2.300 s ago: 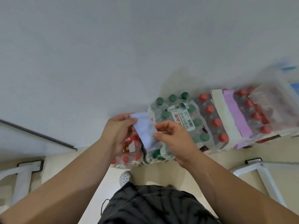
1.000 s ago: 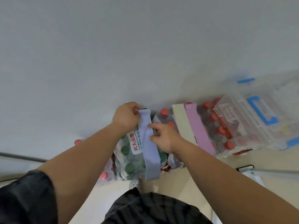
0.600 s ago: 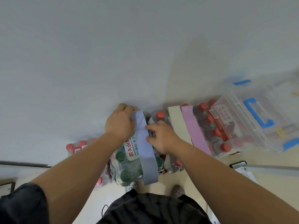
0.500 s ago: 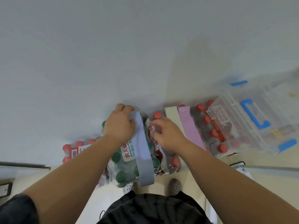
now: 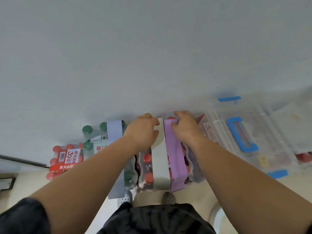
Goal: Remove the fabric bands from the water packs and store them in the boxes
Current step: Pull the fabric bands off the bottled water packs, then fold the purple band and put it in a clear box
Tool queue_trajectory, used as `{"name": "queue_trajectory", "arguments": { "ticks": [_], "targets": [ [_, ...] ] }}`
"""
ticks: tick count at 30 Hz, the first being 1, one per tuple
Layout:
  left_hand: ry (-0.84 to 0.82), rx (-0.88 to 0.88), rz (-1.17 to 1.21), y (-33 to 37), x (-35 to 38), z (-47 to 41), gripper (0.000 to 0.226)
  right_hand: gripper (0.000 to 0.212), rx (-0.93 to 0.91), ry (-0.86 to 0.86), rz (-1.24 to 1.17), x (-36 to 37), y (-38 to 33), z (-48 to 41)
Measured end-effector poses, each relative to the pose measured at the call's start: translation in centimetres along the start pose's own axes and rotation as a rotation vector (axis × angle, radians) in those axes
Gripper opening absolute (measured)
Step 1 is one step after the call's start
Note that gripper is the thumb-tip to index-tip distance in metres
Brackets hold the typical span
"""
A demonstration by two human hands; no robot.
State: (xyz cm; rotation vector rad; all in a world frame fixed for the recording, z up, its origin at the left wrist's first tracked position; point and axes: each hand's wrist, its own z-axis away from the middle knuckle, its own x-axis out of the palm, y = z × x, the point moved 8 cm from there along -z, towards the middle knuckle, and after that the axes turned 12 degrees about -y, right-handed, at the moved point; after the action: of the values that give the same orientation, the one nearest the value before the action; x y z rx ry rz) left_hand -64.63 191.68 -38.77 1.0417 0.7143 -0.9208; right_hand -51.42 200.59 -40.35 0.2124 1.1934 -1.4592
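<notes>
A pack of red-capped bottles stands against the wall, wrapped by a cream band and a purple band side by side. My left hand curls over the far top of this pack, with its fingers on the cream band's edge. My right hand holds the far top of the purple band, thumb on the fabric. To the left, a green-capped pack carries a blue-grey band, partly hidden by my left forearm.
Right of the packs lies a clear plastic box with a blue handle and blue clips. Another red-capped pack stands at the far left. A white wall is right behind the packs. My shoes are close to their front.
Both hands have left the blue-grey band, which stays around the green-capped pack. They have moved right onto the cream and purple bands of the red-capped pack.
</notes>
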Motion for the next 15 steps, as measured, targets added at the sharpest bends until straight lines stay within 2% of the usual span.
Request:
{"name": "queue_trajectory", "arguments": {
  "ticks": [3, 6, 9, 15],
  "targets": [
    [-0.086, -0.073, -0.115, 0.5, 1.8, -1.0, 0.039, 0.046, -0.018, -0.044, 0.062, 0.4, 0.1, -1.1],
    [-0.111, -0.139, -0.153, 0.2, 3.3, -1.1, 0.043, 0.025, -0.026, -0.044, 0.1, 0.5, 0.1, -1.5],
    [-0.082, -0.155, -0.152, 0.1, 4.2, -0.7, 0.045, 0.029, -0.043, -0.027, 0.082, 0.9, 0.6, -1.1],
    [-0.036, -0.196, -0.032, 0.3, 4.0, 0.1, 0.046, 0.02, -0.016, 0.03, 0.003, 0.2, 1.2, 1.2]
  ]
}}
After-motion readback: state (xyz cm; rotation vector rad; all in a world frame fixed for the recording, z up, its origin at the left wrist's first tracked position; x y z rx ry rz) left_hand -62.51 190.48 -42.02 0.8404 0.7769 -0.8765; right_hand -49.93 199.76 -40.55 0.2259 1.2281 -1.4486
